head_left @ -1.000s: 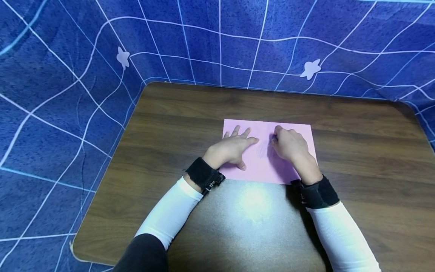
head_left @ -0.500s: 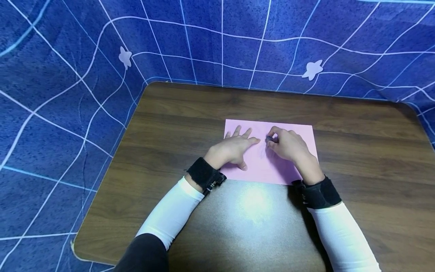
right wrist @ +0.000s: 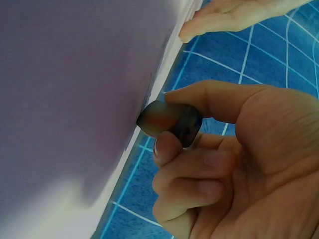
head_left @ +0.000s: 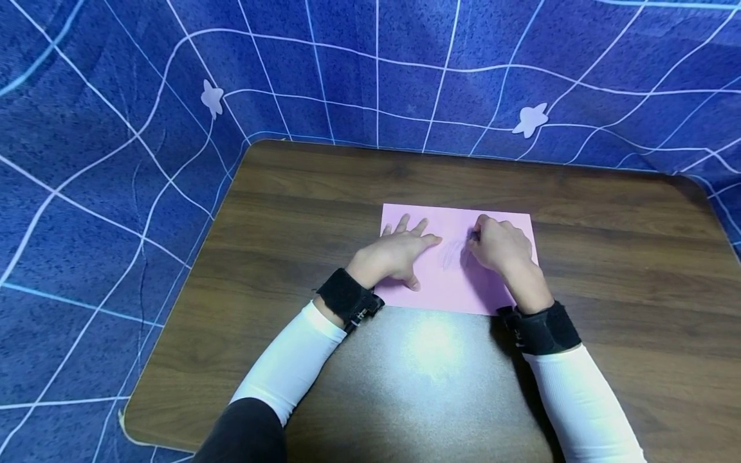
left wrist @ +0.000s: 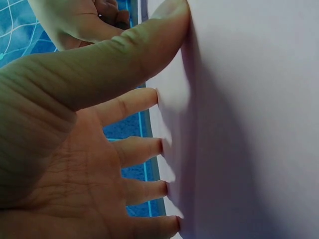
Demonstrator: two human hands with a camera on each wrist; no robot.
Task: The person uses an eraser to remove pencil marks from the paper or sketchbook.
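A brown wooden table [head_left: 289, 212] fills the space before the blue checked cloth [head_left: 87, 161]. On it lies a pink sheet of paper [head_left: 498, 218]. The left hand [head_left: 396, 252] rests flat there, fingers spread, pinning the sheet. The right hand [head_left: 501, 247] curls, pinching a short dark crayon stub [right wrist: 169, 122] with its tip against the paper.

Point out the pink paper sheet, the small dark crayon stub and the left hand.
pink paper sheet [head_left: 446, 289], head view, bare near part.
small dark crayon stub [right wrist: 169, 121], right wrist view, its middle.
left hand [head_left: 393, 254], head view, back of hand.
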